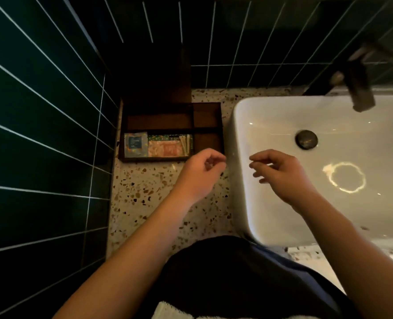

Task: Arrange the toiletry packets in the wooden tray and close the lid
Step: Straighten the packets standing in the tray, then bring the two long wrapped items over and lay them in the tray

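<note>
The wooden tray (208,116) sits on the speckled desk (149,192) with its lid (156,74) raised; toiletry packets (158,145) fill its near-left compartment. Both hands, left (202,171) and right (280,173), hover loosely curled and empty beside the sink (283,215).

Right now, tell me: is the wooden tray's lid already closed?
No. The lid stands upright against the tiled wall, and the wooden tray lies open with the packets showing in its front left compartment.
</note>
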Tool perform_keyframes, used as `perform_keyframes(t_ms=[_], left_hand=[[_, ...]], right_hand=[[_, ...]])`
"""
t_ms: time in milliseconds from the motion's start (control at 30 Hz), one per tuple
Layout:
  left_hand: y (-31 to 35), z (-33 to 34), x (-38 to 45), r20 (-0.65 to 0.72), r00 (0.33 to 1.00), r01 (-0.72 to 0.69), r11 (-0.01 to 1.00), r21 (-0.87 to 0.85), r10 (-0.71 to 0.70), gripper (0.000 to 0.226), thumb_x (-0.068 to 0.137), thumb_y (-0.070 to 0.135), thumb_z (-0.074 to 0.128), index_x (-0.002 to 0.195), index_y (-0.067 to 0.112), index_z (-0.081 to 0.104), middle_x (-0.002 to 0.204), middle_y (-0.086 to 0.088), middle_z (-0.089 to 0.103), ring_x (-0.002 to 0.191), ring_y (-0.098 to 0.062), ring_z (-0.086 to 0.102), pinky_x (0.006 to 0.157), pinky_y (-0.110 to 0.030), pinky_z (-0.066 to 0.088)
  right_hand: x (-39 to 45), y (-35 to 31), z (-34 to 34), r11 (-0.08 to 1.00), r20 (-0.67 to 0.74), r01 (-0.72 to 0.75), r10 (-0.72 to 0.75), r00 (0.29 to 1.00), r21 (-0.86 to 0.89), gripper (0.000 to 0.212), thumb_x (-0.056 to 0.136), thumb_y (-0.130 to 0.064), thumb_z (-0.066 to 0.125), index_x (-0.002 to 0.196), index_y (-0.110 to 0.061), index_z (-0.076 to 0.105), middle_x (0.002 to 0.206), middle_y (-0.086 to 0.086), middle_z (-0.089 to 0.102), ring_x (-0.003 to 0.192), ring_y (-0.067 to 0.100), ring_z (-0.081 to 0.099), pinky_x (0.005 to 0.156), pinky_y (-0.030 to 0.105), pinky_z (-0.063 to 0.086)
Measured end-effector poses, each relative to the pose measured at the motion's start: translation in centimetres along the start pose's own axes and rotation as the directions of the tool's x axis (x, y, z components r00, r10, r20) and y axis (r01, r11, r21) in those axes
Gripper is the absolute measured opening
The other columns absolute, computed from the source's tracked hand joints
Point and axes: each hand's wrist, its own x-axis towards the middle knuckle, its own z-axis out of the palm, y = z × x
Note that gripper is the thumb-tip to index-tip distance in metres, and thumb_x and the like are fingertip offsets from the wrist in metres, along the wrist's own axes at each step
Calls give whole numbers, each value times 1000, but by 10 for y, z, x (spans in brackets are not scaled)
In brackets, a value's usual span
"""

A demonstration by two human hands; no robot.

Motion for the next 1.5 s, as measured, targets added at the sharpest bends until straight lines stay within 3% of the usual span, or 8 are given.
perform_keyframes(t_ms=[167, 300, 700, 1000, 1167, 1267, 1367, 1500], left_hand=[[19, 59, -10, 60, 997, -56, 997, 56, 53, 7, 93, 30, 66, 96, 36, 67, 84, 14, 66, 68, -4, 58, 67, -29, 55], [42, 119, -8, 81, 994, -87, 990, 109, 78, 8, 93, 33, 64, 97, 37, 69, 96, 28, 64, 73, -7, 61, 60, -14, 50], [143, 382, 33, 50, 993, -113, 966, 231, 104, 9, 96, 28, 64, 98, 37, 66, 94, 20, 67, 83, 3, 61, 66, -8, 46], [219, 558, 81, 255, 946, -278, 905, 322, 200, 13, 96, 19, 62, 109, 16, 66, 107, 1, 66, 91, -10, 63, 78, -23, 51], [202, 643, 125, 195, 954, 143, 918, 370, -227, 55, 91, 17, 67, 140, 20, 42, 133, 1, 49, 79, -6, 60, 50, -14, 44], [176, 678, 144, 12, 893, 421, 843, 336, -451, 86, 86, 16, 76, 152, 19, 21, 152, -14, 34, 100, -25, 63, 56, -18, 48], [160, 697, 154, -220, 824, 567, 764, 308, -522, 93, 81, 25, 82, 150, 16, 21, 158, -19, 27, 124, -33, 52, 85, -27, 49], [142, 708, 156, -310, 848, 525, 764, 375, -431, 68, 88, 32, 67, 142, 13, 28, 136, -20, 50, 104, -33, 62, 83, -40, 57]], right_hand=[[-27, 47, -56, 995, -68, -66, 71, 995, 80, 13, 92, -17, 66, 95, -27, 74, 92, 1, 75, 76, 11, 72, 73, 32, 59], [-36, 88, -118, 990, -119, -67, 82, 990, 124, 12, 92, -17, 66, 96, -25, 74, 94, 0, 75, 77, 11, 72, 71, 31, 58], [-24, 227, -375, 986, -167, 59, -32, 985, 158, 15, 94, -6, 61, 103, -13, 71, 91, 8, 73, 73, 11, 68, 67, 25, 57], [12, 343, -512, 983, -344, -166, 182, 921, 74, 11, 90, -22, 65, 98, -26, 71, 96, -6, 71, 79, 13, 67, 56, 25, 45], [43, 391, -531, 947, -343, -285, 222, 913, -147, 32, 90, -29, 65, 120, -18, 63, 106, 0, 65, 77, 11, 60, 59, 23, 41], [58, 408, -528, 894, -324, -359, 268, 907, -267, 56, 88, -38, 62, 136, -14, 49, 131, 10, 56, 106, 27, 60, 81, 40, 53], [69, 420, -520, 844, -281, -399, 310, 908, -359, 64, 87, -45, 62, 138, -13, 41, 136, 13, 50, 115, 35, 56, 87, 49, 53], [79, 428, -508, 808, -274, -422, 332, 903, -412, 55, 90, -42, 63, 131, -12, 42, 130, 14, 50, 110, 37, 56, 79, 46, 51]])
